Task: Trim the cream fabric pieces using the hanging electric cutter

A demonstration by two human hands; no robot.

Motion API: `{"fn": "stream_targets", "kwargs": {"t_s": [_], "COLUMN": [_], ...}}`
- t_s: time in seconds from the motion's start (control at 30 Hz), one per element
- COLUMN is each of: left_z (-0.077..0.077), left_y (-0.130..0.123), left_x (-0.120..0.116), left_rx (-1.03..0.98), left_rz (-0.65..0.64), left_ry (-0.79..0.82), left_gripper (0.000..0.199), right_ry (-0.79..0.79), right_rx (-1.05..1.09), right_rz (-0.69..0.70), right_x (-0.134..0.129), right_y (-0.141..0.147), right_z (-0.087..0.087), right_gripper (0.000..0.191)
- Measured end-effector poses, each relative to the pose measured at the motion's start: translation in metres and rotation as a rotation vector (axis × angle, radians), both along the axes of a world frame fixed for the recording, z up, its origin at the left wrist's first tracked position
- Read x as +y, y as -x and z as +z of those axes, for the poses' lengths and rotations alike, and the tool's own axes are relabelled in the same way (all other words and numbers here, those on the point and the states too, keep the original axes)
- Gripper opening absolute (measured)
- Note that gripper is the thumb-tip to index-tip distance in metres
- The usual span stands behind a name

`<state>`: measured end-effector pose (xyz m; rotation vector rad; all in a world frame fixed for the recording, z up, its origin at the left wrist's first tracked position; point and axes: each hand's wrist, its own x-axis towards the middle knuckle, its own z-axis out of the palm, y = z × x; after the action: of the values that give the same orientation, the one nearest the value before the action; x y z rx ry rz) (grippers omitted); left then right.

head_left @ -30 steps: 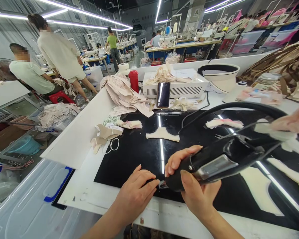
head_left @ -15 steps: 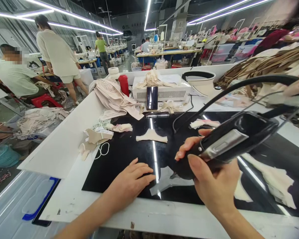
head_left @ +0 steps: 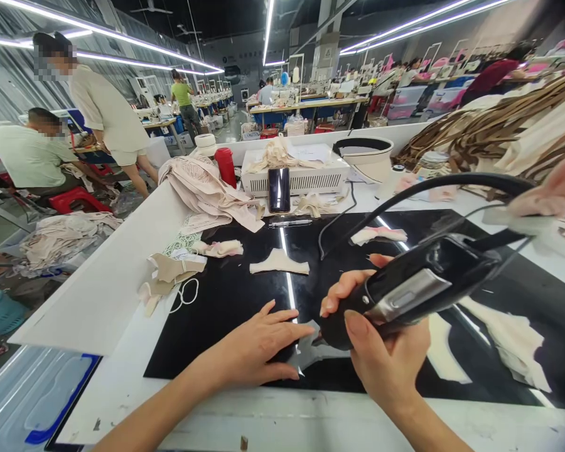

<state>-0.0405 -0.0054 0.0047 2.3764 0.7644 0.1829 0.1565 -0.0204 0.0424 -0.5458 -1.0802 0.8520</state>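
My right hand (head_left: pixel 390 358) is wrapped round a black handheld tool (head_left: pixel 419 282) with a silver plate and a thick cable. Its tip is over a translucent grey piece (head_left: pixel 317 353) on the black board (head_left: pixel 216 326). My left hand (head_left: pixel 263 345) lies with fingers spread at the left edge of that piece, holding nothing. Beyond my hands lies a cream fabric piece (head_left: pixel 279 260). More cream pieces (head_left: pixel 445 351) lie right of my right hand, partly hidden by it.
A phone (head_left: pixel 279 190) leans on a white box (head_left: pixel 311 179) at the back, beside a red cup (head_left: pixel 225 167). Draped fabric (head_left: pixel 202 188) is at back left. Another person's hand (head_left: pixel 546 198) is near the cable at right. A person (head_left: pixel 106 107) stands at far left.
My left hand has moved right, onto the edge of the grey piece, with its fingers more spread. The camera view has shifted slightly. The standing person at left leans further forward.
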Motion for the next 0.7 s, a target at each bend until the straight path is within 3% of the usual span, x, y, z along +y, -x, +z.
{"fn": "stream_targets", "kwargs": {"t_s": [0.27, 0.7], "left_z": [-0.005, -0.012], "left_y": [-0.012, -0.014], "left_x": [0.011, 0.008], "left_rx": [-0.046, -0.082], "left_rz": [-0.015, 0.024], "left_ry": [-0.018, -0.043], "left_gripper": [0.078, 0.087], "right_ry": [0.006, 0.032], "right_rx": [0.004, -0.029], "right_rz": [0.004, 0.045], "right_x": [0.005, 0.002], "right_y": [-0.003, -0.013], "right_z": [-0.004, -0.012], "right_gripper": [0.049, 0.046]}}
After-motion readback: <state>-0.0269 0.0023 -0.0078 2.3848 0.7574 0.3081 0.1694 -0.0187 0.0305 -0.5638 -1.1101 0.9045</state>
